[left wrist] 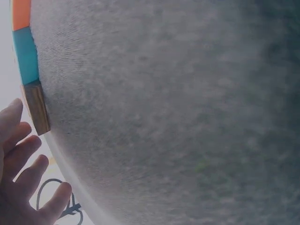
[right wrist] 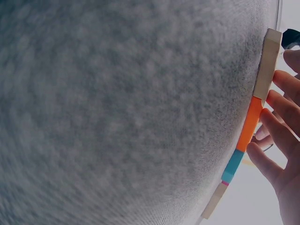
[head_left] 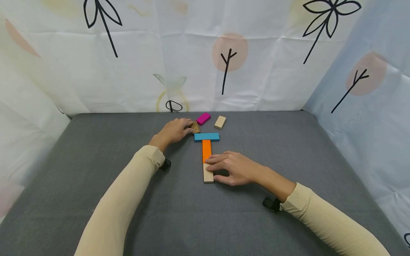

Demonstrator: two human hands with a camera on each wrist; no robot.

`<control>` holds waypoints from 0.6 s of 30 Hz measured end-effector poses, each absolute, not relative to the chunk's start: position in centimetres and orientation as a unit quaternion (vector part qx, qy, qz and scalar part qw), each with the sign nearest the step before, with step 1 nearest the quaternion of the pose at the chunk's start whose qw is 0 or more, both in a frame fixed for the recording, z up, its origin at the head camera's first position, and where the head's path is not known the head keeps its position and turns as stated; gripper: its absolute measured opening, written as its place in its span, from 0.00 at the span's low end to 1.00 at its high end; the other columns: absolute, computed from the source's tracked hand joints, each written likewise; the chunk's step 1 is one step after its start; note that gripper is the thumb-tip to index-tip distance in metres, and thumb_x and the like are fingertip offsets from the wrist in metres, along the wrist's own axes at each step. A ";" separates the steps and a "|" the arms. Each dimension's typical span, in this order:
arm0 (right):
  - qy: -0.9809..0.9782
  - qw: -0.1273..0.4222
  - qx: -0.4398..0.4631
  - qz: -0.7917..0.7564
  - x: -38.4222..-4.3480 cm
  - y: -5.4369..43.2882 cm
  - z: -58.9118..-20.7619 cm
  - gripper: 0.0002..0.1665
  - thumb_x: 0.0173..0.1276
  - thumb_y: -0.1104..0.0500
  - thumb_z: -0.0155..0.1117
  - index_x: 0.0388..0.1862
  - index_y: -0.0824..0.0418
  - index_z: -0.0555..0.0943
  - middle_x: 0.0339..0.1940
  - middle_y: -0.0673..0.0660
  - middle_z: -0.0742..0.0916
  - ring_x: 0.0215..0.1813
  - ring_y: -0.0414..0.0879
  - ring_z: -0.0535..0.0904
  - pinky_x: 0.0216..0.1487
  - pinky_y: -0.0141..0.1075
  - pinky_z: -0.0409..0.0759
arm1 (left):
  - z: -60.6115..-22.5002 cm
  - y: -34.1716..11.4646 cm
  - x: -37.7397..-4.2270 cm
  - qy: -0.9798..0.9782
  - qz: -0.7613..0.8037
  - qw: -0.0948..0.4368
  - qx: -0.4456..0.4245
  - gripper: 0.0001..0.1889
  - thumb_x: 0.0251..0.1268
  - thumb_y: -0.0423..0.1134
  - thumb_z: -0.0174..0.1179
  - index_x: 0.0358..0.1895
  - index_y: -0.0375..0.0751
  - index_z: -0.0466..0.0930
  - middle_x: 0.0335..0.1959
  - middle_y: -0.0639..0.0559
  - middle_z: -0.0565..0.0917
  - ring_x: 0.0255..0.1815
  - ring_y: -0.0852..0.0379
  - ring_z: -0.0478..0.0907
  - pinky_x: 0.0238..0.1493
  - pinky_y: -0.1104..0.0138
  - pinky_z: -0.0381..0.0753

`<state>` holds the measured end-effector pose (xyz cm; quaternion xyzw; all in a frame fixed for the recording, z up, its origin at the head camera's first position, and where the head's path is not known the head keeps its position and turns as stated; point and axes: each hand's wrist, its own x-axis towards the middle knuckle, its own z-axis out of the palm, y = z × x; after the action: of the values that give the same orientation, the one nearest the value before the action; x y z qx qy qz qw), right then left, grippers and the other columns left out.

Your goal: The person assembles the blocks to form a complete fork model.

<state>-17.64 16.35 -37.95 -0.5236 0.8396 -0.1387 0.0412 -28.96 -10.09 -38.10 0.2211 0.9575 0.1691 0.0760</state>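
Flat wooden blocks lie on a grey cloth surface. An orange block [head_left: 206,150] and a pale wood block [head_left: 208,175] form a line, with a blue block [head_left: 206,137] set crosswise at the far end. My right hand [head_left: 238,169] rests fingertips on the pale and orange blocks around their joint, thumb beside the pale one. At the blue block's left end is a dark brown wood block [head_left: 196,127], partly hidden by my left hand [head_left: 174,131]. In the left wrist view that hand's fingers are loosely spread right by the brown block [left wrist: 36,108].
Beyond the blue block lie a magenta block [head_left: 203,118] and a second pale wood block [head_left: 220,122]. The grey surface [head_left: 288,142] ends at a patterned white curtain [head_left: 192,53] behind, with more curtain at both sides. Each wrist wears a small black device [head_left: 271,204].
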 end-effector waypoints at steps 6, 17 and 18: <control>0.839 0.046 -0.524 -0.141 -17.7 16.5 -37.9 0.22 0.74 0.51 0.60 0.63 0.56 0.82 0.68 0.54 0.79 0.71 0.49 0.71 0.68 0.51 0.69 | -37.7 -9.2 -29.1 0.960 0.163 0.070 0.219 0.27 0.79 0.47 0.50 0.75 0.40 0.65 0.75 0.42 0.65 0.76 0.42 0.59 0.74 0.48 0.57; 0.834 0.037 -0.532 -0.140 -17.8 16.5 -38.1 0.22 0.74 0.52 0.60 0.62 0.56 0.82 0.67 0.54 0.80 0.71 0.49 0.72 0.67 0.51 0.70 | -37.5 -6.6 -29.8 0.962 0.116 0.116 0.217 0.30 0.79 0.55 0.44 0.78 0.46 0.60 0.79 0.43 0.58 0.80 0.44 0.48 0.74 0.40 0.50; 0.834 0.037 -0.532 -0.141 -17.8 16.5 -38.1 0.22 0.74 0.52 0.60 0.62 0.56 0.82 0.67 0.54 0.80 0.71 0.49 0.72 0.68 0.51 0.70 | -37.5 -6.4 -29.8 0.962 0.113 0.116 0.218 0.30 0.79 0.55 0.45 0.78 0.46 0.60 0.79 0.43 0.58 0.80 0.44 0.48 0.74 0.40 0.50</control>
<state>-17.84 16.49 -38.07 -0.5318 0.8343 -0.1406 0.0367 -29.80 -6.41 -37.51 0.2183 0.9623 0.1134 0.1158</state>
